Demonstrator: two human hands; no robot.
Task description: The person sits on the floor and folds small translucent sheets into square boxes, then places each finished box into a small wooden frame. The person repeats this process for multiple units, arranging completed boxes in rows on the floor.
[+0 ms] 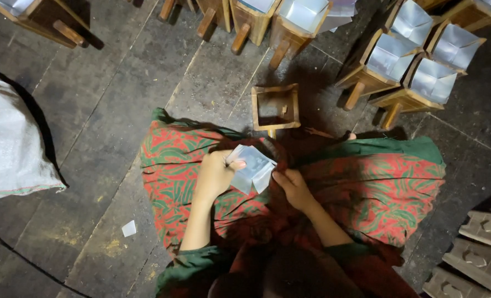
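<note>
Head view looks straight down on a person sitting on a dark plank floor point(107, 110), lap covered by a red and green patterned cloth point(367, 187). Both hands meet over the lap on a pale, translucent sheet point(252, 168), folded into a loose pocket shape. Left hand point(217, 174) grips the sheet's left edge, thumb on top and fingers curled beneath, clamped on it. Right hand point(292, 186) pinches the sheet's lower right corner between thumb and fingertips, the other fingers curled in.

Just ahead of the knees stands an empty square wooden mould point(275, 107) with a short handle pointing toward the person. Beyond it, along the top of the view, more moulds point(303, 19) stand in a row, each lined with a similar pale sheet. A cluster of lined moulds point(411, 60) sits to the upper right, close together and touching. A white sack point(8, 143) lies at the left edge. A small scrap point(128, 228) of sheet lies on the floor left of the lap. Carved wooden blocks point(477, 248) are stacked at the lower right corner.
</note>
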